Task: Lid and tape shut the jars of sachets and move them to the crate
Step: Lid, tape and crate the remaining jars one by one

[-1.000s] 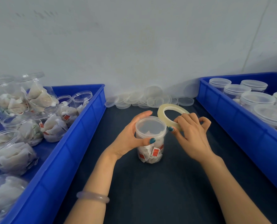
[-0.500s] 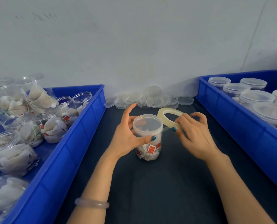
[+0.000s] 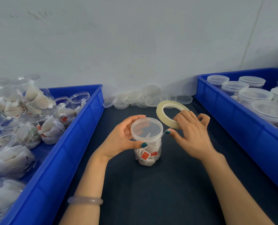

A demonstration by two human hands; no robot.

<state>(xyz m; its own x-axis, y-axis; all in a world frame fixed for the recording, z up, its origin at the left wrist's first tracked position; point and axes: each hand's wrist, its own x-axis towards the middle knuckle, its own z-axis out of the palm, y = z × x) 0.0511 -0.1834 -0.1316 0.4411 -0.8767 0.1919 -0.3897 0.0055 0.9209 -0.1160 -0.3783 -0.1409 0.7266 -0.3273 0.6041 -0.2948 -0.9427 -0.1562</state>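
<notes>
Clear plastic jar of sachets [image 3: 147,150] stands on the dark mat [image 3: 151,192] between two blue crates, its lid [image 3: 147,129] seated. The left hand [image 3: 120,140] curls round the lid's rim, thumb in front and fingers behind, probably to steady and turn it. The right hand [image 3: 191,132] pinches the tape roll [image 3: 159,112] just beside that rim, apparently feeding a short strand onto the seam. Lidded jars fill the right crate [image 3: 232,127], the likely destination.

- My left hand [image 3: 120,137] grips the lidded jar [image 3: 147,156] of sachets, upright on the table [image 3: 151,192].
- My right hand [image 3: 191,133] holds the tape roll [image 3: 161,111] just beside its lid [image 3: 147,129].
- Open jars [image 3: 80,99] sit in the left crate [image 3: 80,127], lidded jars [image 3: 255,95] in the right crate [image 3: 232,120].
</notes>
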